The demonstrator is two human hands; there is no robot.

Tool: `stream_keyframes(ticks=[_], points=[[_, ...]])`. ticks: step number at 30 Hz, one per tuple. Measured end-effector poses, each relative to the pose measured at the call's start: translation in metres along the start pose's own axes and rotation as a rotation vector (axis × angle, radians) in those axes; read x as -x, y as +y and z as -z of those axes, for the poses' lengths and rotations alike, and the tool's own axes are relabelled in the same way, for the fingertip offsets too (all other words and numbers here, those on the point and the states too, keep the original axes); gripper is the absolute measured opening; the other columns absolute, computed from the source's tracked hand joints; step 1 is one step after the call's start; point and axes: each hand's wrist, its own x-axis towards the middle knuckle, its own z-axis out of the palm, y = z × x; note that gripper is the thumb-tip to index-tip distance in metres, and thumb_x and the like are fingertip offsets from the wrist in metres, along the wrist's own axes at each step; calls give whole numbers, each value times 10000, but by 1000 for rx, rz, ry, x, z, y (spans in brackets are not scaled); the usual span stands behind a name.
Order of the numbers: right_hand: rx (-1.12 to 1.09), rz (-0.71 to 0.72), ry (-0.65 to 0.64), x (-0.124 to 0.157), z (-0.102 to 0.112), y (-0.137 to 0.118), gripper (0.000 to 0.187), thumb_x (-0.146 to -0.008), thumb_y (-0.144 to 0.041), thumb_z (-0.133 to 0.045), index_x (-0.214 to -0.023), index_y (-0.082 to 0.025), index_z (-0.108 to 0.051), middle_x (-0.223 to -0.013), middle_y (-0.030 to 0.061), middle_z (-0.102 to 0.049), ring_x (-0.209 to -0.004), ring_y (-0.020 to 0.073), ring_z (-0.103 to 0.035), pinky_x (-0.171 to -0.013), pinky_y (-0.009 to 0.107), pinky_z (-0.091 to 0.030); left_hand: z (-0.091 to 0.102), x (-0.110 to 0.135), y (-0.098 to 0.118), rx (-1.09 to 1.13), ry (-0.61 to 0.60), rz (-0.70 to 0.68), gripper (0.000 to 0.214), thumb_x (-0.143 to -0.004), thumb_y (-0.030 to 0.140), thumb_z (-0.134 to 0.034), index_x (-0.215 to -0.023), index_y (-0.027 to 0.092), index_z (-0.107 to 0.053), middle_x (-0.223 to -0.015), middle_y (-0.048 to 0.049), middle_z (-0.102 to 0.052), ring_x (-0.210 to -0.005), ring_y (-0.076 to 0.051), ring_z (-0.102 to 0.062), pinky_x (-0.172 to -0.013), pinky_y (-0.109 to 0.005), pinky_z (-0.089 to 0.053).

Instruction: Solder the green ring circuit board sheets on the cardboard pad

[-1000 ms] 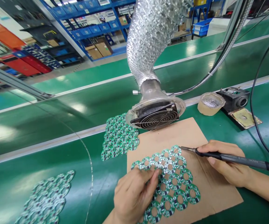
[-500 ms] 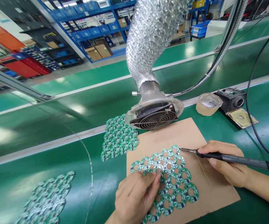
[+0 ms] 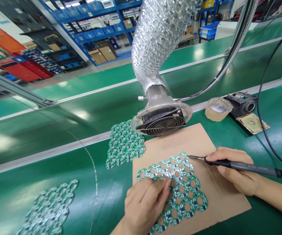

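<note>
Across a cardboard sheet point(image 3: 175, 145) on the green tabletop point(image 3: 113, 195) lies a panel of ring-shaped circuit boards point(image 3: 180, 195), partly covered by the person's left hand point(image 3: 145, 200). That hand's thumb and forefinger are pressed together over the rings; whether they pinch anything is too small to tell. The right hand point(image 3: 244, 181) grips a soldering iron point(image 3: 260, 169) by its handle, the tip at the edge of the far right ring, contact unclear. A second panel point(image 3: 125, 145) lies by the cardboard's far left corner, near a fan point(image 3: 166, 125) under a silver hose point(image 3: 157, 42); a third panel point(image 3: 48, 210) lies well apart, leftward. Beyond the right hand stand a round tub point(image 3: 215, 114) and a black holder point(image 3: 241, 102).
</note>
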Motion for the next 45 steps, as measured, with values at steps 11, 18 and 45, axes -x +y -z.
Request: stream_keyframes(ticks=[11, 18, 45], points=[[3, 28, -3, 0, 2, -2, 216, -857, -183, -479, -1030, -202, -607, -871, 63, -672, -702, 164, -601, -585, 291, -452, 3, 0, 6, 5, 8, -27, 68, -822, 124, -634, -774, 157, -601, -513, 45, -529, -466, -75, -434, -484, -210, -348], [8, 11, -7, -1, 1, -4, 226, -846, -172, -475, -1024, -210, -609, -854, 46, -665, -679, 152, -592, -579, 277, -438, 0, -2, 6, -33, -2, -37, 73, -828, 136, -632, -768, 160, -598, -499, 49, -502, -455, -80, -417, -475, -224, -326], [-70, 15, 6, 2, -3, -4, 229, -853, -210, -479, -1030, -196, -623, -809, 65, -661, -635, 165, -585, -544, 299, -411, 2, 2, 9, 3, -7, -160, 94, -749, 62, -689, -803, 115, -634, -516, 29, -502, -497, -92, -392, -504, -251, -340]])
